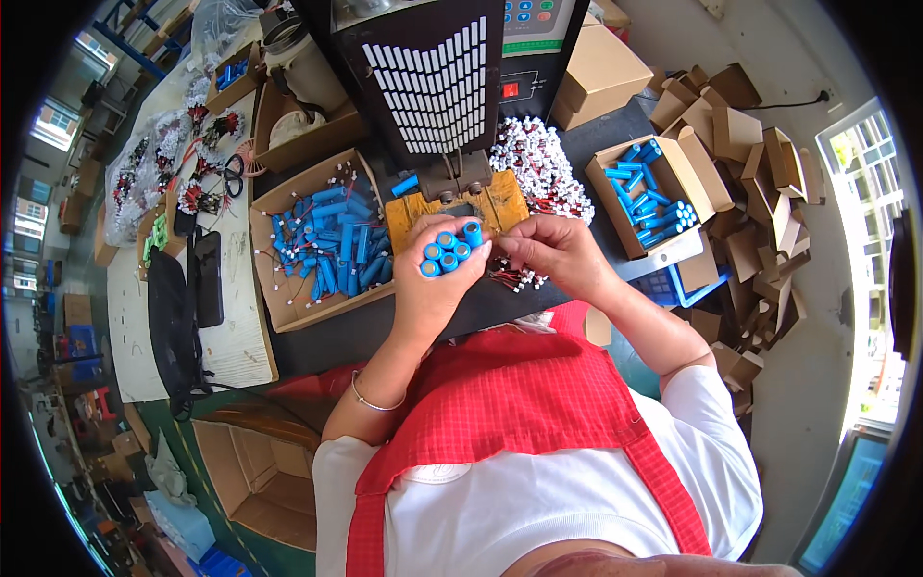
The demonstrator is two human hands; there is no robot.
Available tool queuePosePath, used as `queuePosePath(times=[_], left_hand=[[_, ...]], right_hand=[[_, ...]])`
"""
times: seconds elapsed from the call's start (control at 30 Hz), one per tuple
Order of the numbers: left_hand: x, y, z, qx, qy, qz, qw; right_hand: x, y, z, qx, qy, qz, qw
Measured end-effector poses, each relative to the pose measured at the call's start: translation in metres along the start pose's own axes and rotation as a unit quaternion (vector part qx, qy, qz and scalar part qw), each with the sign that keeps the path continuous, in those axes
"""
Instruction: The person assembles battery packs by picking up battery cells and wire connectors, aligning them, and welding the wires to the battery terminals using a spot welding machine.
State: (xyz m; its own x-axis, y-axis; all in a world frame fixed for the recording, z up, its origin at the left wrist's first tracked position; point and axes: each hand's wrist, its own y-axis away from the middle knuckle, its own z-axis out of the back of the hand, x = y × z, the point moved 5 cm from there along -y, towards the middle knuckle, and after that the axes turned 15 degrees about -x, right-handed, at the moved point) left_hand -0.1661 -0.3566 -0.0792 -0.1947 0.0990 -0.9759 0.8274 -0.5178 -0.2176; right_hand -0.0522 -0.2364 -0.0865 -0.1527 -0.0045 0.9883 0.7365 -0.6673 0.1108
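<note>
My left hand (433,293) is closed round a bunch of several blue cylindrical battery cells (448,252), their round ends turned up toward me. One cell stands a little apart at the bunch's right side, by the fingertips. My right hand (569,252) is pinched close beside it; what its fingertips hold is too small to make out. Both hands are at the front of a yellow work block (510,199) below the black benchtop machine (433,87). A single blue cell (405,186) lies at the block's left.
Left is a cardboard box (279,315) of blue cells with wired leads. A heap of white connectors (538,163) lies right of the machine. Farther right, an open carton (707,197) holds blue cells, above a blue basket (707,290). Empty cartons (750,240) pile up beyond.
</note>
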Motion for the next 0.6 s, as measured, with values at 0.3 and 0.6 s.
queuePosePath(times=[0.3, 0.6], left_hand=[[0.000, -0.028, 0.010, -0.054, -0.194, -0.156, 0.967], [-0.001, -0.031, 0.006, -0.061, -0.185, -0.171, 0.966]], right_hand=[[0.021, -0.030, -0.011, 0.040, 0.080, -0.003, 0.996], [0.021, -0.041, -0.018, 0.069, 0.102, -0.001, 0.992]])
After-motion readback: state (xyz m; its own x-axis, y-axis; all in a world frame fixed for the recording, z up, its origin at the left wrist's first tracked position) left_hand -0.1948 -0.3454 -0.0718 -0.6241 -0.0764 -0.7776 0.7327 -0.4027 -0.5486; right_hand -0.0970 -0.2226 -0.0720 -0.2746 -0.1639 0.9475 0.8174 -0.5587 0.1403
